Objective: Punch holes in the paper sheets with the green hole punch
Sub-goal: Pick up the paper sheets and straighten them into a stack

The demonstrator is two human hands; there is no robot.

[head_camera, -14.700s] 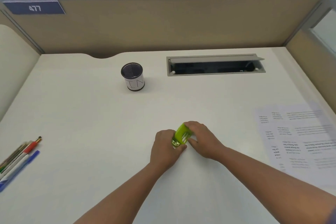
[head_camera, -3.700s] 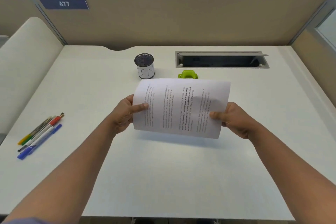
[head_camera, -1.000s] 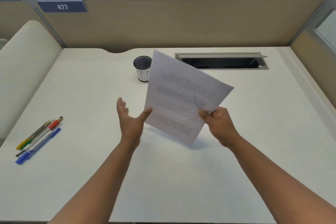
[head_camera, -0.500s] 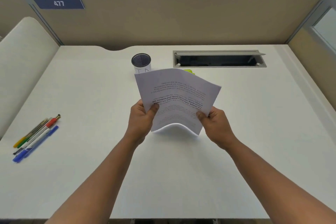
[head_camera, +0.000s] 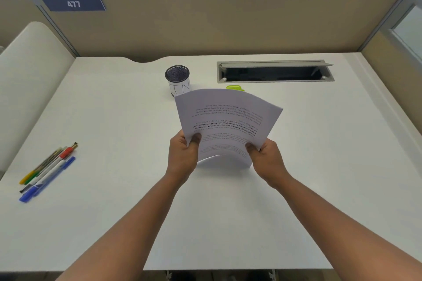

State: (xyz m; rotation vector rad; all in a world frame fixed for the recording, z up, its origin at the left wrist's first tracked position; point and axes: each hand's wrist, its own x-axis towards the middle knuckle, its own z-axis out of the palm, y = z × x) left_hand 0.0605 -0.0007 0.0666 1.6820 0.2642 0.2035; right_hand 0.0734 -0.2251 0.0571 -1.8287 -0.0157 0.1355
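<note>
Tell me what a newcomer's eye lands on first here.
First, the bowed sheets of paper held up over the middle of the desk, the left hand and right hand each pinching a lower corner. Next, the green hole punch peeking out behind the paper's top edge, and the pens lying at the left.

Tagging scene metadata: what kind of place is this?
Most likely an office cubicle. A white desk is enclosed by tan fabric partition panels, one carrying a blue number plate reading 477. The desk has a recessed grey cable-access hatch, and coloured pens lie on it.
</note>
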